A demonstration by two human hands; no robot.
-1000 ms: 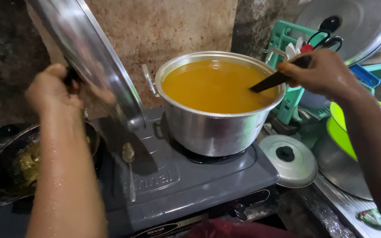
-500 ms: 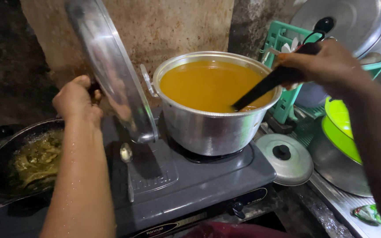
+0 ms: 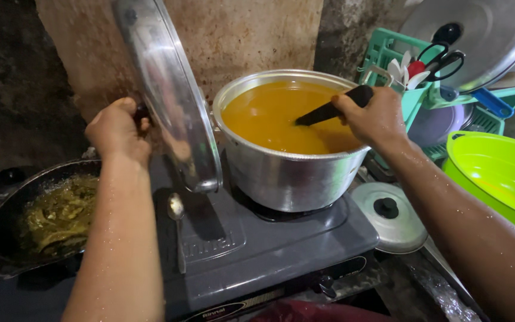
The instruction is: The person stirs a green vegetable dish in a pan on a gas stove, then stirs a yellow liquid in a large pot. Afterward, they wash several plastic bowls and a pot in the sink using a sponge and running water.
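Note:
A large aluminium pot full of orange-yellow broth stands on the right burner of a grey gas stove. My right hand grips the handle of a black ladle, whose end is dipped into the broth. My left hand holds the pot's big metal lid by its knob, tilted upright just left of the pot.
A dark wok with greenish food sits on the left burner. A spoon lies on the stove top. A small lid, a lime-green basin and a green rack with scissors and a big lid stand to the right.
My right hand has moved left over the pot and lowered the ladle into the broth. My left hand has kept the lid raised beside the pot.

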